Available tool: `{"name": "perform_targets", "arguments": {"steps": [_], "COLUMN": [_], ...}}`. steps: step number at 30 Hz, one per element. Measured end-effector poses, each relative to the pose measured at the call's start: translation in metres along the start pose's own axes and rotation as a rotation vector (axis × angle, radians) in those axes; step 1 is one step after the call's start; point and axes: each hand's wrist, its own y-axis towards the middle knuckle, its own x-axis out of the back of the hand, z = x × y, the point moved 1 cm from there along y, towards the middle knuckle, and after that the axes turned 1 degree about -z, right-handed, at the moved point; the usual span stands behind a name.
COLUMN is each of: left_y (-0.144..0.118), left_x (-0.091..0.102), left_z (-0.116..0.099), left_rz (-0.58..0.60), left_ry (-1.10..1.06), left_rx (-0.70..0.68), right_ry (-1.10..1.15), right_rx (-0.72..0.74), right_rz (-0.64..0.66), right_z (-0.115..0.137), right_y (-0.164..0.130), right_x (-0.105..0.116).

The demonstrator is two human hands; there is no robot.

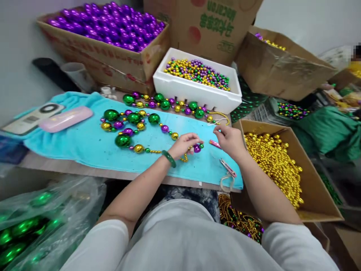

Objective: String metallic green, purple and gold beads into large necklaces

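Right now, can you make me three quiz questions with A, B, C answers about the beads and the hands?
1. Where is the box of gold beads?
A. right of the blue towel
B. on the pink case
C. inside the white box

2. What colour are the beads in the back left box?
A. red
B. purple
C. white

3. What is the left hand doing?
A. lying flat, holding nothing
B. lifting the white box
C. fingers pinching the bead string

Answers:
1 A, it stands past the towel's right edge.
2 B, all are shiny purple.
3 C, fingertips close on beads near a purple one.
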Motion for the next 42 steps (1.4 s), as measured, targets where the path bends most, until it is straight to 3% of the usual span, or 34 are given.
{"name": "perform_targets", "arguments": {"steps": [3, 6, 9, 13, 16, 20, 25, 34, 36, 39, 42], "left_y": [0.005, 0.004, 0.003, 0.009, 0.017, 0.023, 0.024, 0.027, 0.026, 0.025, 0.023], "left_x": [0.008, 0.004, -0.014, -0.041, -0.051, -0.048, -0.045, -0.043, -0.041, -0.035, -0.025], "left_z": [0.004, 0.001, -0.007, -0.013, -0.009, -0.002, -0.003, -0.006, -0.007, -0.007, -0.006], "left_rz": [-0.118, -0.188, -0.175, -0.122, -0.079, -0.009, 0.017, 0.028, 0.038, 0.003, -0.052], "left_ry": [-0.095, -0.182, -0.262, -0.203, -0.138, -0.010, 0.055, 0.111, 0.071, -0.037, -0.122], "left_rx": [0.014, -0.003, -0.050, -0.135, -0.063, 0.073, 0.095, 0.167, 0.176, 0.197, 0.150], "right_ry": [-0.010, -0.008, 0.022, 0.028, -0.016, -0.034, -0.010, 0.050, 0.018, -0.120, -0.264], "right_rx": [-0.080, -0.111, -0.086, 0.032, 0.017, -0.038, -0.034, -0.036, -0.043, -0.161, -0.357], "right_rz": [0.010, 0.094, 0.213, 0.346, 0.396, 0.450, 0.454, 0.391, 0.328, 0.235, 0.386], "right_z": [-0.013, -0.021, -0.017, -0.006, -0.005, -0.014, -0.023, -0.028, -0.029, -0.041, -0.063], "right_y": [0.002, 0.000, -0.004, -0.011, -0.014, -0.014, -0.011, -0.005, -0.008, -0.025, -0.061], "right_x": [0.008, 0.010, 0.009, 0.004, 0.002, 0.003, 0.008, 0.016, 0.018, 0.017, 0.004]}}
